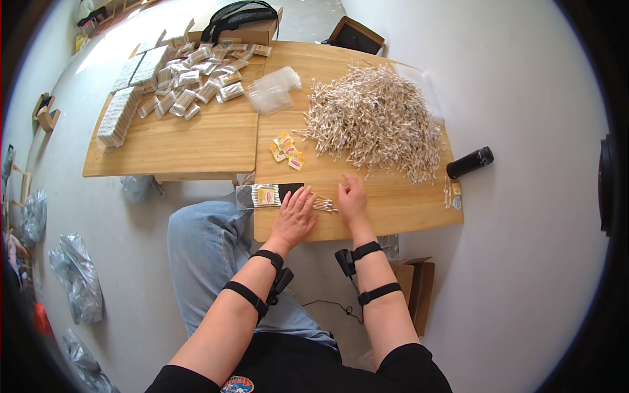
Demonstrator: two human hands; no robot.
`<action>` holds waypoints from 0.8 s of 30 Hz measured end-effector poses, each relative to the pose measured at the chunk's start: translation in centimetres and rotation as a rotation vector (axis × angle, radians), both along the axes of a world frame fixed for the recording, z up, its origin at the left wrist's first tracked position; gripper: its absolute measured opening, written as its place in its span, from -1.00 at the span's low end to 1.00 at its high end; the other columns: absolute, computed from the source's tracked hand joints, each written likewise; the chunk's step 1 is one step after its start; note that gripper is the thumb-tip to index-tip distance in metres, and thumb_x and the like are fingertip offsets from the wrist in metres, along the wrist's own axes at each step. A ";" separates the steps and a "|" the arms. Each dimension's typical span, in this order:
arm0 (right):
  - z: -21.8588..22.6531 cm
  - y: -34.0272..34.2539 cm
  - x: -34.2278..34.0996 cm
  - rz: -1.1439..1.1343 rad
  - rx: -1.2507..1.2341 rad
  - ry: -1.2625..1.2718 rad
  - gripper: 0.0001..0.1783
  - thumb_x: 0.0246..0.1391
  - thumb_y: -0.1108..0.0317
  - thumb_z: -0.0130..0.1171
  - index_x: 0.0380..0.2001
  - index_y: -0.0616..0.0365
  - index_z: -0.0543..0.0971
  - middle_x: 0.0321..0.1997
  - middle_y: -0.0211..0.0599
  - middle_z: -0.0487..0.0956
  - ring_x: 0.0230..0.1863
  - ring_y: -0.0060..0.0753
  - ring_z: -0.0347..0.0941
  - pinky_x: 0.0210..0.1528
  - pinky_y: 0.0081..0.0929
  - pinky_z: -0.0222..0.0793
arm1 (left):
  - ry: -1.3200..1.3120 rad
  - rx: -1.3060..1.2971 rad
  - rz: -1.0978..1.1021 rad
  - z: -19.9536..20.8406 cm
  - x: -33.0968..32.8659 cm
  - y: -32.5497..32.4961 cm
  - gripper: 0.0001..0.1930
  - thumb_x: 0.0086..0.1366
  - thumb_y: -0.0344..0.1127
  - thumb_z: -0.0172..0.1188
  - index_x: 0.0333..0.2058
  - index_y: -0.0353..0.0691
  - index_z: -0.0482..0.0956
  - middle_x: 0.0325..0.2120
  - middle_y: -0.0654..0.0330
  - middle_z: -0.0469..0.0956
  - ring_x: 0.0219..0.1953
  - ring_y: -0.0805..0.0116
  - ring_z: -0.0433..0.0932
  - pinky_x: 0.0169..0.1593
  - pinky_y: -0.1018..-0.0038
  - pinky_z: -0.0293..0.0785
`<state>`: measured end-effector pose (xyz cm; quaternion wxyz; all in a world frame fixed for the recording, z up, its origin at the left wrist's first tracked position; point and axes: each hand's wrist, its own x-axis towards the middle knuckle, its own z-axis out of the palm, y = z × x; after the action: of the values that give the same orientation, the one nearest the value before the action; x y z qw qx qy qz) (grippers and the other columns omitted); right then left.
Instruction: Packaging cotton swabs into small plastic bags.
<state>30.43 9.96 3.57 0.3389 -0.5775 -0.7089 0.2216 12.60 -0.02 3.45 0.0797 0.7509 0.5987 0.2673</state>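
Observation:
At the table's near edge my left hand (pixel 295 217) lies flat, fingers stretched over a black strip (pixel 289 190) and a small row of cotton swabs (pixel 323 204). To its left is a clear bag (pixel 245 197) with swabs lined up and a yellow label card (pixel 265 196) on them. My right hand (pixel 352 198) is just right of the loose row, its fingers curled together; what they hold, if anything, is hidden. A big heap of loose cotton swabs (pixel 377 118) spreads beyond my right hand. Several yellow label cards (pixel 287 150) lie beyond my left hand.
Empty clear bags (pixel 273 90) lie in the middle of the wooden table (pixel 196 147). Filled swab packs (pixel 187 98) are strewn at the far left beside stacked packs (pixel 121 116). A black cylinder (pixel 470 162) stands out past the right edge. A black mesh bag (pixel 239 16) rests on a carton.

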 end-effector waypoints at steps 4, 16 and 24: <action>-0.4 2.9 -0.2 -0.152 -0.020 -0.051 -0.33 0.06 0.38 0.20 0.29 -0.08 0.35 0.21 0.08 0.34 0.08 0.10 0.42 0.11 -0.14 0.39 | 0.113 -0.086 0.015 0.6 0.4 0.1 -0.37 0.34 0.04 0.03 0.32 -0.08 0.25 0.38 0.19 0.14 0.43 0.19 0.03 0.45 0.14 -0.15; -2.6 1.1 -0.7 -0.259 0.023 0.292 -0.60 0.05 0.49 0.15 0.01 0.23 0.59 -0.12 -0.15 0.56 -0.37 -0.37 0.50 -0.28 -0.47 0.43 | 0.059 -0.063 0.017 0.0 0.0 0.0 -0.43 0.34 0.01 0.02 0.22 -0.19 0.34 0.28 0.15 0.28 0.40 0.25 0.12 0.44 0.11 -0.13; -2.7 -0.2 0.2 -0.181 -0.190 0.507 -0.84 0.06 0.49 0.26 -0.24 0.19 0.66 -0.47 -0.46 0.55 -0.49 -0.61 0.41 -0.39 -0.59 0.36 | 0.015 -0.052 0.011 -0.1 0.0 0.0 -0.47 0.32 -0.03 0.06 0.17 -0.20 0.41 0.24 0.16 0.35 0.37 0.28 0.17 0.44 0.13 -0.10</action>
<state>30.60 9.71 0.91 0.4680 -0.5939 -0.5231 0.3932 12.63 -0.06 3.38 0.0932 0.7470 0.6103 0.2466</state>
